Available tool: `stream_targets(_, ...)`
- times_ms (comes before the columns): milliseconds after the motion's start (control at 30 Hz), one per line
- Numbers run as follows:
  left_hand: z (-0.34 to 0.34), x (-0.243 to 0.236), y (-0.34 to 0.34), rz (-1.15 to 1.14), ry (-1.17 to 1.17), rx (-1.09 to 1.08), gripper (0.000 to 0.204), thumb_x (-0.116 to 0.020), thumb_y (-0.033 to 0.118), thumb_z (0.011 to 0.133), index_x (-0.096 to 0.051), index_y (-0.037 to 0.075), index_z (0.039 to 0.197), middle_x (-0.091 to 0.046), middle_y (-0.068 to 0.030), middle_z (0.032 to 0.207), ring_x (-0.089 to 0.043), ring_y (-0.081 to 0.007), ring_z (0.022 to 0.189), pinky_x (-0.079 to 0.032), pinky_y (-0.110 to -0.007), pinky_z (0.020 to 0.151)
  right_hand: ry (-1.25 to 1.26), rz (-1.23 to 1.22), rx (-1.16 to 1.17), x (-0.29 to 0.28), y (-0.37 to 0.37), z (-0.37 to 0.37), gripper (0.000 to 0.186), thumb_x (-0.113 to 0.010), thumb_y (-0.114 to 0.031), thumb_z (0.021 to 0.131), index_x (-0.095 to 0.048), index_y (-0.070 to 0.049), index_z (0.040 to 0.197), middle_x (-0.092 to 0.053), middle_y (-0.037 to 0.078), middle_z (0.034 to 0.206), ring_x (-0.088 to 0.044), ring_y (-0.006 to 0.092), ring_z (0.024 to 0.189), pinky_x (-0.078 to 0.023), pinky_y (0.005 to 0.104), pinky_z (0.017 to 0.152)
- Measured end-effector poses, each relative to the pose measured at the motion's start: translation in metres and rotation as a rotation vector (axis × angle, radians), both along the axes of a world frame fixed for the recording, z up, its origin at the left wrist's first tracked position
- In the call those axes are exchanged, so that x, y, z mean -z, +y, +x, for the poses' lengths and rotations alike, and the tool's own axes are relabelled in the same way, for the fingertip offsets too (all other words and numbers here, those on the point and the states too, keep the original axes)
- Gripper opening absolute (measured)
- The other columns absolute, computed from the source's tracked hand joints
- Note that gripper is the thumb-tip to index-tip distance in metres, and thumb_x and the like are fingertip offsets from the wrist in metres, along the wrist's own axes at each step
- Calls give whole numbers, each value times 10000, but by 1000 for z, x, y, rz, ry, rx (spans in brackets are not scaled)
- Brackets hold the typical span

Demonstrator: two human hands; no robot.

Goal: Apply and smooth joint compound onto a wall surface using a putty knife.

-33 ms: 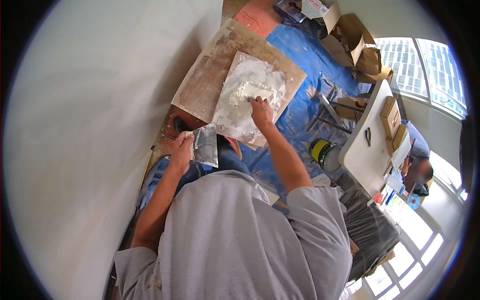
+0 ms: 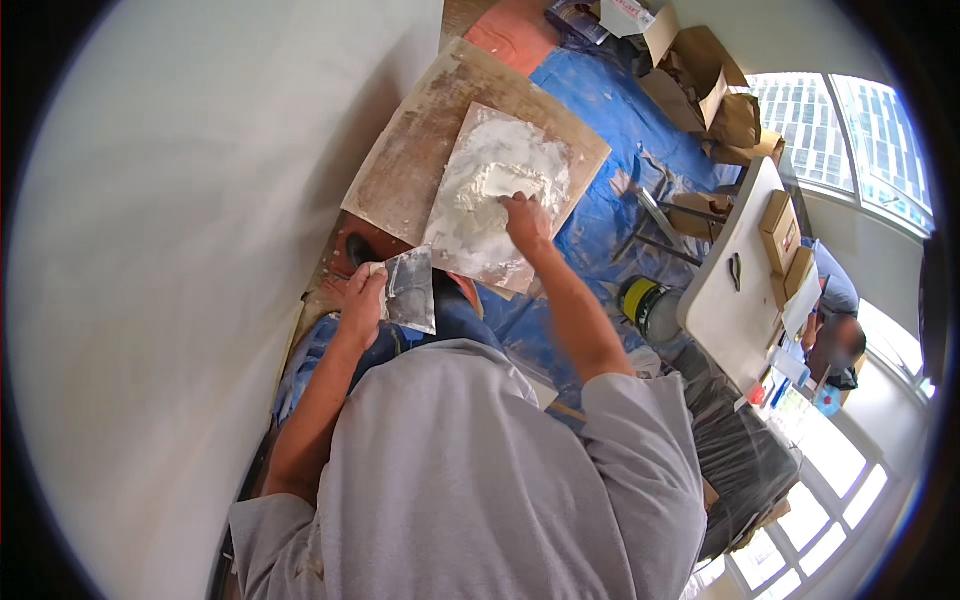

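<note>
My left hand (image 2: 363, 302) is closed around the handle end of a wide flat metal scraper (image 2: 409, 288), smeared with pale residue. A heap of white powdery, paste-like material (image 2: 517, 178) with a hollow in its middle lies on a smaller board (image 2: 512, 272). This board rests on a larger brown stained board (image 2: 405, 150). At the heap's near edge, my right hand (image 2: 527, 222) has its fingers drawn together and pointing into the material. Whether a small thing is between those fingertips I cannot make out; the hand is slightly blurred.
A pale wall (image 2: 200, 250) rises close on my left. Blue sheeting (image 2: 590, 110) covers the floor. To the right stand a bucket (image 2: 655, 310) and a white table (image 2: 735, 320) with boxes and pliers (image 2: 735, 272). Another person (image 2: 835, 280) is beyond it. Cardboard boxes (image 2: 695, 75) sit farther off.
My right hand has shifted slightly to the right, with its fingers still at the white heap. The left hand and the scraper have stayed in place.
</note>
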State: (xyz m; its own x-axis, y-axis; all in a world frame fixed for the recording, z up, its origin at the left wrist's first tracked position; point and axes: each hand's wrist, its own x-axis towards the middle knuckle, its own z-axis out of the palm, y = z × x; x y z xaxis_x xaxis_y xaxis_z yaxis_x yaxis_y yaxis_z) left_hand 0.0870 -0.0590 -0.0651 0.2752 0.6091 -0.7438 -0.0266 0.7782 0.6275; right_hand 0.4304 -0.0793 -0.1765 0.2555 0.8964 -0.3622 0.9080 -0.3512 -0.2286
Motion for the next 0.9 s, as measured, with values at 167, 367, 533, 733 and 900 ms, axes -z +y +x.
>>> stream_targets(167, 7, -4, 1, 0, 2, -38, 128, -537, 143, 1017, -636, 62, 1019, -631, 15, 929, -577, -70, 850, -474, -248, 787, -45, 179, 174, -25, 23, 24, 452, -595, 13, 820, -695, -173, 1220, -673, 114, 1146, -615, 362, 1067, -542, 471, 876)
stream_targets(367, 1, 1, -1, 35, 4, 0, 136, -531, 164, 1025, -625, 75, 1067, -657, 0, 950, -633, -102, 858, -515, -277, 766, 9, 87, 64, -5, 3, -6, 454, -547, 17, 842, -692, -168, 1230, -668, 117, 1113, -614, 365, 1050, -550, 474, 858)
stream_targets(533, 0, -3, 3, -5, -21, -65, 144, -530, 166, 1025, -628, 73, 1076, -660, -5, 955, -635, -105, 848, -519, -282, 762, 78, 120, -34, -62, 10, -12, 458, -530, 36, 838, -712, -201, 1184, -676, 83, 1094, -628, 339, 1038, -555, 443, 854)
stream_targets(733, -1, -2, 3, -24, -32, -42, 145, -534, 165, 1022, -631, 69, 1072, -657, -4, 945, -632, -107, 852, -516, -286, 763, -97, 326, -437, 10, -51, -39, 422, -542, -68, 893, -645, -230, 1268, -606, 78, 1222, -596, 313, 1101, -481, 509, 963)
stream_targets(900, 4, -20, 13, 11, -2, -15, 142, -542, 162, 1016, -638, 66, 1055, -662, -4, 947, -635, -113, 856, -518, -288, 757, -64, -121, -569, -24, -25, -20, 329, -572, -127, 888, -694, -220, 1179, -639, 60, 1080, -600, 293, 1114, -493, 443, 940)
